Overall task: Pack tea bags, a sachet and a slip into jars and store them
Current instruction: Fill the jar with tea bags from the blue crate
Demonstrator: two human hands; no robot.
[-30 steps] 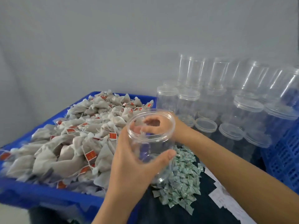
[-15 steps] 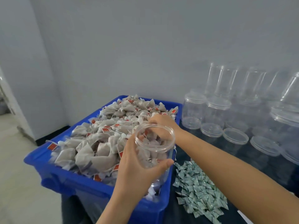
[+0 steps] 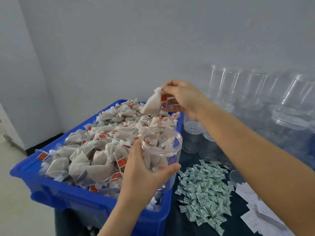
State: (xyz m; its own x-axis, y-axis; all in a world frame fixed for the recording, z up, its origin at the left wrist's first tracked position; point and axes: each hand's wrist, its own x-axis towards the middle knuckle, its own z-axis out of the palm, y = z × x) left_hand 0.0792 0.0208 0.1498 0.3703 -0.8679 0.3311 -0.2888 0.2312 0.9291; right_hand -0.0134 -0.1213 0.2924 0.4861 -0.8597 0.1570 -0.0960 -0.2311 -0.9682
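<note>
left hand (image 3: pixel 143 169) curled round a jar (image 3: pixel 162 150) (held low), right hand (image 3: pixel 183 97) raised, pinching a tea bag (image 3: pixel 152 104)

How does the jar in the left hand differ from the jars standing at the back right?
The held jar is gripped by the left hand above the blue crate, mouth up and tilted; the back jars stand on the table, seemingly mouth down. The held jar already seems to have tea bags in it; the back jars look empty. Both are clear plastic with wide mouths. Meanwhile the right hand pinches a tea bag above the crate.
</note>
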